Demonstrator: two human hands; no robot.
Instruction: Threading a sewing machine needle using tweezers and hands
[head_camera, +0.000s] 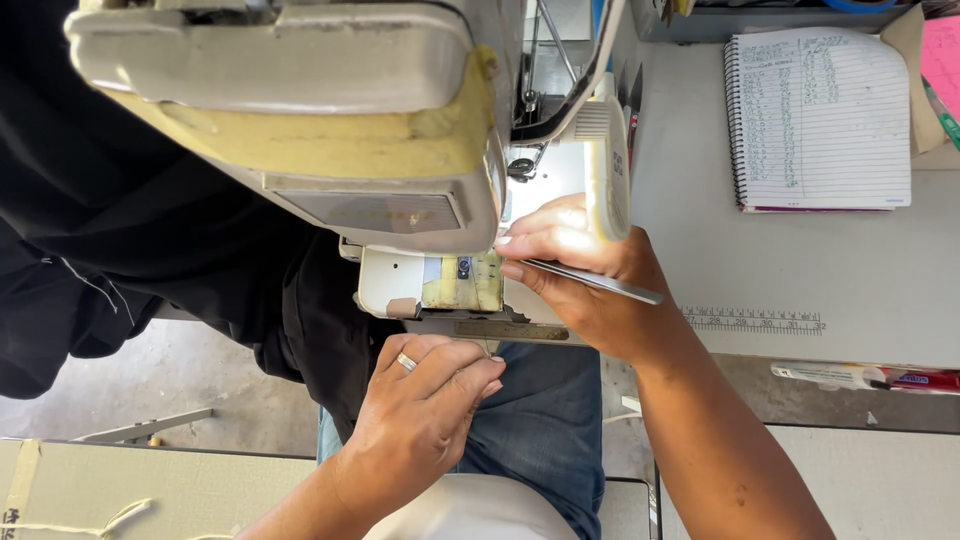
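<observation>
We see our right hand up against the front of the sewing machine, its fingers curled and pinching a slim pair of metal tweezers whose tips point in under the machine's head, toward the needle area; the tips themselves are hidden behind our fingers. Our left hand, wearing a ring, sits just below the machine's worn, yellowed front plate, with thumb and forefinger pressed together as though nipping something very fine; we cannot tell whether a thread is caught there. Black fabric hangs to the left of the machine, down past the table edge. On the grey table to the right lie a spiral notebook, open at a lined page, and a printed ruler strip. Our jeans show beneath both hands.
</observation>
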